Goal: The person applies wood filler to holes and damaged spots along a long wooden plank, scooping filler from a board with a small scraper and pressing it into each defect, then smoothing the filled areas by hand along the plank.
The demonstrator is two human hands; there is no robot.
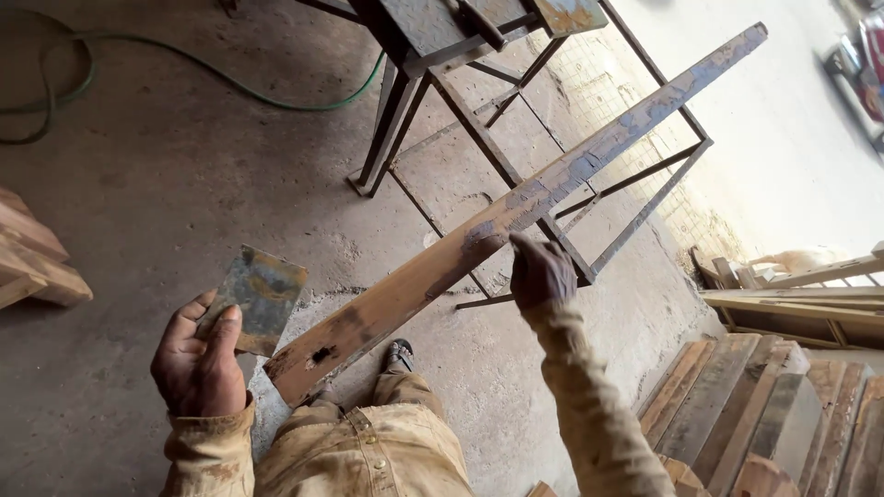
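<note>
My left hand [198, 359] grips a flat, rusty metal scraper blade [258, 296], held up beside the near end of a long wooden plank [479, 235]. The plank runs diagonally from my lap up to the far right, with patches of worn grey paint along it and a dark hole near its near end. Around the plank's middle my right hand [541, 271] holds it from below, fingers curled around its edge. My tan trousers and one sandalled foot [399, 353] show below the plank.
A dark metal table frame [479, 138] stands on the concrete floor behind the plank. A green hose [230, 78] curls across the floor at top left. Stacked wooden boards [764, 414] lie at right, more timber [32, 258] at left.
</note>
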